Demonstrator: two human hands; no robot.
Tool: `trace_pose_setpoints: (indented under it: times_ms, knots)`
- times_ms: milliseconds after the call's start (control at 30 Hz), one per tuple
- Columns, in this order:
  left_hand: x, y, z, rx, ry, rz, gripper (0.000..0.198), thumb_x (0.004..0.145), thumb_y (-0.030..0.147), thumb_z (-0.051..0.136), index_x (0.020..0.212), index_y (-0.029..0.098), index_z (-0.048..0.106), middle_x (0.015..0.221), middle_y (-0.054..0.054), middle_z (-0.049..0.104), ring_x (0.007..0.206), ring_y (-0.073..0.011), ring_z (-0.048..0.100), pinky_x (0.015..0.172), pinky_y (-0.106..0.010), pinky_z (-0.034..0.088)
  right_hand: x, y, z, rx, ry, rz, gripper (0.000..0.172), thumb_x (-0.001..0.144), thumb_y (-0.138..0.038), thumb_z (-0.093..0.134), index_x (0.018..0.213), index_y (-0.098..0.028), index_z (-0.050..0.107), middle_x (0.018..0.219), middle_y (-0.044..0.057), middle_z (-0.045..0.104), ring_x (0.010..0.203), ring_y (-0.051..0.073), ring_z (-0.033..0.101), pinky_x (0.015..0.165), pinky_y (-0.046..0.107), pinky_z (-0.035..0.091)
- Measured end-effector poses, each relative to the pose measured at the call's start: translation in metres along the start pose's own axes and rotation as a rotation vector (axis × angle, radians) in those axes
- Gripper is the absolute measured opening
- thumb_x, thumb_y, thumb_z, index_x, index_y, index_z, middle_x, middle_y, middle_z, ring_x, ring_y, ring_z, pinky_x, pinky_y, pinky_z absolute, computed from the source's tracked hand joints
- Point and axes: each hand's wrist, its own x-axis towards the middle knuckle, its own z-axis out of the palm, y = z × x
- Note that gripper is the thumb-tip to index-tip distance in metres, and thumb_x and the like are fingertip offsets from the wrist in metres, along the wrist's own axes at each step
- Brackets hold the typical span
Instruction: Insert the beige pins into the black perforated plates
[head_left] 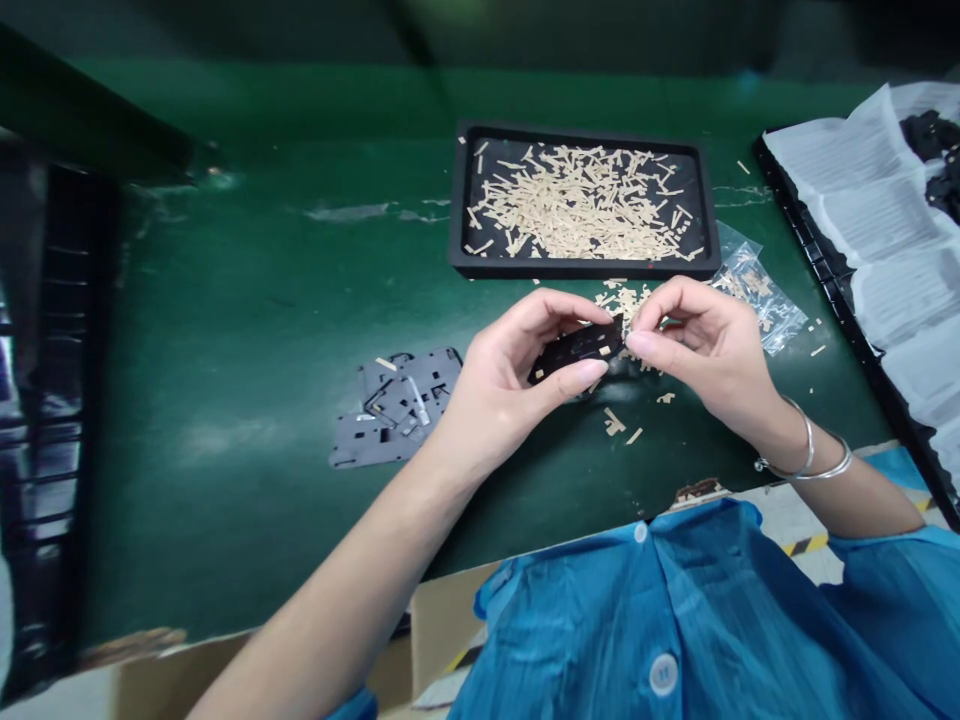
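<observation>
My left hand (pixel 517 365) grips a thin, dark flat part (pixel 574 348) by its edges, thumb at the near side and fingers at the far side. Small beige pieces sit on its face. At the part's right end, the thumb and forefinger of my right hand (pixel 694 345) are pinched together; what they hold, if anything, is too small to name. Loose beige strips (pixel 626 298) lie on the table beneath and around both hands. Left of my left wrist are grey flat plates with cut-outs (pixel 397 410), partly hidden by my forearm.
A black tray (pixel 585 268) heaped with beige strips (pixel 577 205) stands behind my hands. A clear plastic bag (pixel 761 295) lies to its right. Farther right is a black tray lined with white sheeting (pixel 892 235). Another dark tray (pixel 60 400) lines the left edge.
</observation>
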Motion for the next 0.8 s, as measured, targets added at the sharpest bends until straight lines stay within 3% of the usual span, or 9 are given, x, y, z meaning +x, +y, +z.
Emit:
trace_pose_setpoints:
  times_ms: [800]
  knots:
    - [0.0014, 0.0002, 0.0013, -0.015, 0.01, 0.014, 0.029, 0.071, 0.033, 0.081, 0.095, 0.02, 0.069, 0.1, -0.006, 0.068, 0.1, -0.0216, 0.062, 0.094, -0.032, 0.049, 0.0019, 0.0021, 0.0008, 0.069, -0.04, 0.055, 0.033, 0.071, -0.046, 0.078, 0.069, -0.018, 0.06, 0.07, -0.002, 0.058, 0.064, 0.009, 0.05, 0.053, 0.022, 0.038]
